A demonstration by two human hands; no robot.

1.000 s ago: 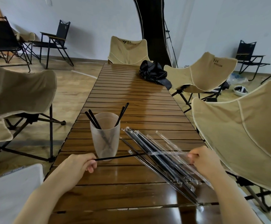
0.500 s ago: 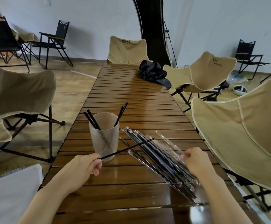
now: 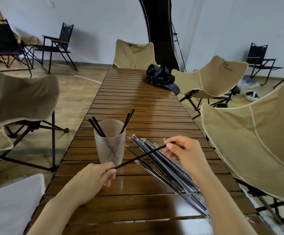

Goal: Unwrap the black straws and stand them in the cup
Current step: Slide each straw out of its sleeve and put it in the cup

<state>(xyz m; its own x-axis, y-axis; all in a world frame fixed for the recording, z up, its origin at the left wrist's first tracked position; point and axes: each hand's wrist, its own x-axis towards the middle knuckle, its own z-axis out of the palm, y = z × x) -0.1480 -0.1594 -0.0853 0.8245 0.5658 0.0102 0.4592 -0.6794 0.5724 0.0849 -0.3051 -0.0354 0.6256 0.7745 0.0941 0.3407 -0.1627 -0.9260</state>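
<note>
We hold one bare black straw [image 3: 143,156] between both hands, just above the wooden slat table [image 3: 137,102]. Our left hand [image 3: 97,177] pinches its near end, with the fingers curled around it. Our right hand [image 3: 185,153] pinches it close to the far end between thumb and forefinger, the other fingers loosely bent. The straw slants up from left to right, passing in front of the foot of the cup and over the heap of wrapped straws [image 3: 165,168]. These lie in their clear sleeves on the table, just right of the cup and running toward us.

The frosted plastic cup [image 3: 109,143] stands upright just beyond our left hand. Four black straws lean inside it, two against the left rim [image 3: 97,127] and two against the right [image 3: 127,121]. A crumpled black bag [image 3: 161,77] lies at the far right edge of the table, and tan folding chairs [image 3: 222,77] stand around it.
</note>
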